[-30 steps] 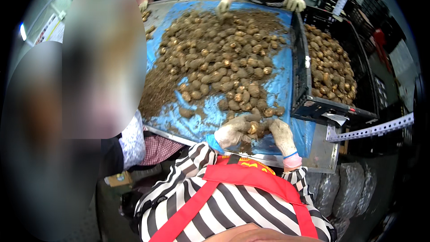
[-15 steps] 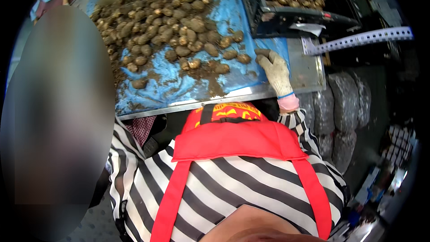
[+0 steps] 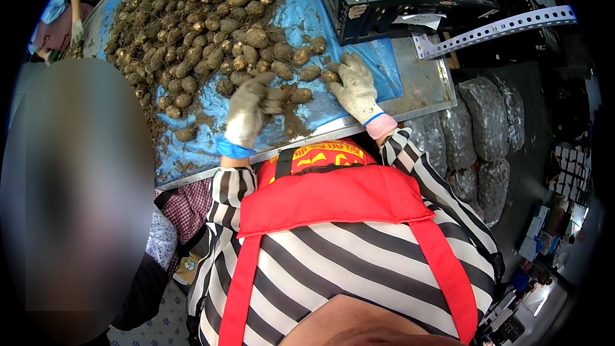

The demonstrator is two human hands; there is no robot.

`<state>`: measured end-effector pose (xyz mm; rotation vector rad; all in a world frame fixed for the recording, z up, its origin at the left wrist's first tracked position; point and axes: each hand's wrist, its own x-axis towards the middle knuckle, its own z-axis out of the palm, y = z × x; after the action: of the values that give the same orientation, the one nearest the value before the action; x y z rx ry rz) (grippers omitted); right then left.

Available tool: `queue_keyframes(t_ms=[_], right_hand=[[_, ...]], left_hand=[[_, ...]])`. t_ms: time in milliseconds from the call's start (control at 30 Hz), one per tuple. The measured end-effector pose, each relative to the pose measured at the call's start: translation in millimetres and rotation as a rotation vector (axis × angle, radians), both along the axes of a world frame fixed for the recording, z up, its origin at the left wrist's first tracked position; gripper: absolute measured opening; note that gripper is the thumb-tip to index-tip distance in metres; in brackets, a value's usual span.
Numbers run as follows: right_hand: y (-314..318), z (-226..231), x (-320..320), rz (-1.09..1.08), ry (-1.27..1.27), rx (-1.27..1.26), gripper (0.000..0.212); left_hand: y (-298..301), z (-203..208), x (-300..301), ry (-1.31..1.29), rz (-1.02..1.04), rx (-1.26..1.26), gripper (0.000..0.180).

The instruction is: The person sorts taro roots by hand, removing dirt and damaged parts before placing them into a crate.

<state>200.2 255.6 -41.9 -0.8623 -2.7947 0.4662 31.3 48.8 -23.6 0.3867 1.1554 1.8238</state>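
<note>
A large heap of small, soil-covered taro corms (image 3: 192, 32) lies on a blue plastic sheet (image 3: 295, 13) over a metal-edged table. My left hand (image 3: 246, 112), in a pale knitted glove with a blue cuff, hangs over the near edge of the heap. Motion smears its fingers, so its grip is unclear. My right hand (image 3: 356, 88), gloved likewise, rests at the sheet's right side with fingers stretched forward and thumb apart. Beside its thumb and fingertips sits a single taro (image 3: 330, 76). Another taro (image 3: 300, 95) lies between my two hands.
A black crate (image 3: 410, 9) of taros stands at the back right. Near it, a perforated white metal strip (image 3: 500, 32) juts out over the table corner. Filled plastic sacks (image 3: 480, 118) are stacked on the right. At far left, another person's gloved hand (image 3: 77, 31) shows; a blurred area covers the left.
My left hand has come into view over the near taros. My right hand has shifted left, to the taros at the edge. The whole view has moved a little.
</note>
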Motion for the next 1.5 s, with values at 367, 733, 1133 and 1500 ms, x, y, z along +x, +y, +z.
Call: queue_keyframes(t_ms=[367,733,1133,1500], right_hand=[[-31.7,50.1,-5.1,0.264,0.502,-0.752,0.04],[-49.8,80.9,-12.6,0.07,0.576,-0.649,0.027],[-42.5,75.1,-10.9,0.118,0.522,-0.477,0.013],[-30.4,98.9,-9.9,0.038,0.474,-0.731,0.019]], left_hand=[[34.6,46.1,47.6,-0.266,-0.215,0.207,0.073],[33.8,54.5,48.3,0.411,-0.011,-0.246,0.051],[35.7,47.5,49.7,0.156,0.114,-0.128,0.046],[27.6,54.7,39.5,-0.071,-0.044,0.192,0.056]])
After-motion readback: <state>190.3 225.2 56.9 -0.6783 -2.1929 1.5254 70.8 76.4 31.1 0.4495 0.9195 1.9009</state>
